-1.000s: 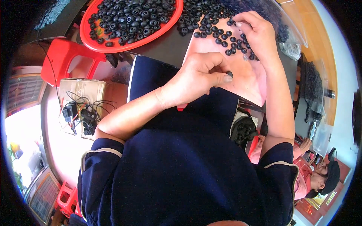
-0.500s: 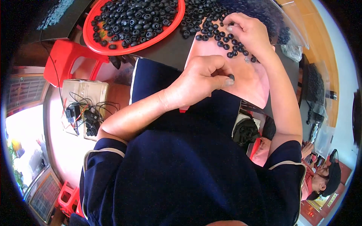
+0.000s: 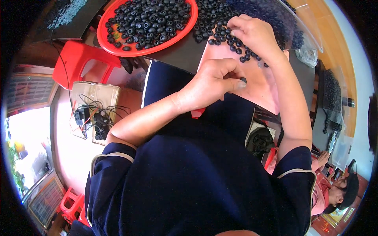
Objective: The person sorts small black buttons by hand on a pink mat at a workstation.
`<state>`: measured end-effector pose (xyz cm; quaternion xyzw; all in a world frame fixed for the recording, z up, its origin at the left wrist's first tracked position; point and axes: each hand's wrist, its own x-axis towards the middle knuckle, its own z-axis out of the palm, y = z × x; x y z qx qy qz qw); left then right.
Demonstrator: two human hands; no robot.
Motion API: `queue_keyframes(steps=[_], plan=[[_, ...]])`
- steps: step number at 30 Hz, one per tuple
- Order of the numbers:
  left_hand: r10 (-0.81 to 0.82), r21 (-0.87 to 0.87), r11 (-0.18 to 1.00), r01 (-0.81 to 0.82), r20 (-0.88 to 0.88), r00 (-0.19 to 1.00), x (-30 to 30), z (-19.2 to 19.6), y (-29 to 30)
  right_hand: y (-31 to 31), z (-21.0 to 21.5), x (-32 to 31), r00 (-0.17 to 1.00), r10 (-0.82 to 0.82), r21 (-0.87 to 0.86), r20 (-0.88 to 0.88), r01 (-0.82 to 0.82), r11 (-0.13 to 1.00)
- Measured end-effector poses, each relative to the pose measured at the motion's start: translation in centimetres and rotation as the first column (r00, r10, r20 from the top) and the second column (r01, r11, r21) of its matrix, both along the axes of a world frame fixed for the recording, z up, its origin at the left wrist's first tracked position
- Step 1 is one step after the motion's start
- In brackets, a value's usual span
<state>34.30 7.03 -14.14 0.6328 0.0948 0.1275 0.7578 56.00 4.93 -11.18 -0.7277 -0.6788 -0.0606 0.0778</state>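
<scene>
Dark table (image 3: 179, 59) carried a pink sheet (image 3: 262, 88); left hand (image 3: 212, 84) was closed, pinching one black ring (image 3: 243, 80) over it. Right hand (image 3: 256, 37), fingers curled, picked among loose rings (image 3: 236, 49) on the sheet's far edge, barely shifted from earlier. Beyond, red tray (image 3: 114, 45) sat heaped with rings, so most looked unsorted.

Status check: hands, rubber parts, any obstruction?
Left hand pinching one black rubber ring over pink sheet. Right hand on loose rings. Red tray full. Nothing blocking.
</scene>
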Motion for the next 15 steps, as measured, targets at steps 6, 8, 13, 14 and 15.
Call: queue_keyframes(steps=[6, 8, 13, 14, 15], plan=[[0.030, -0.002, 1.000, -0.030, -0.031, 0.999, 0.2, 0.1, -0.1, -0.4, -1.4, 0.1, 0.998, -0.008, 0.083, 0.066, 0.003, 0.997], [0.048, -0.004, 0.999, -0.048, -0.031, 0.998, 0.3, -0.2, -0.2, -0.9, -1.3, 0.2, 0.995, -0.004, 0.134, 0.097, -0.009, 0.991], [0.079, 0.038, 0.996, -0.078, -0.029, 0.996, 0.4, -0.2, -0.3, -1.7, -0.8, 1.0, 0.999, -0.018, 0.158, 0.040, 0.011, 0.987], [0.084, 0.035, 0.996, -0.083, -0.023, 0.996, 0.5, -0.3, -0.4, -1.5, -1.0, 1.0, 0.999, -0.020, 0.162, 0.038, 0.013, 0.987], [0.090, 0.032, 0.996, -0.089, -0.017, 0.996, 0.5, -0.3, -0.4, -1.3, -1.2, 0.9, 0.998, -0.005, 0.182, 0.056, -0.006, 0.983]])
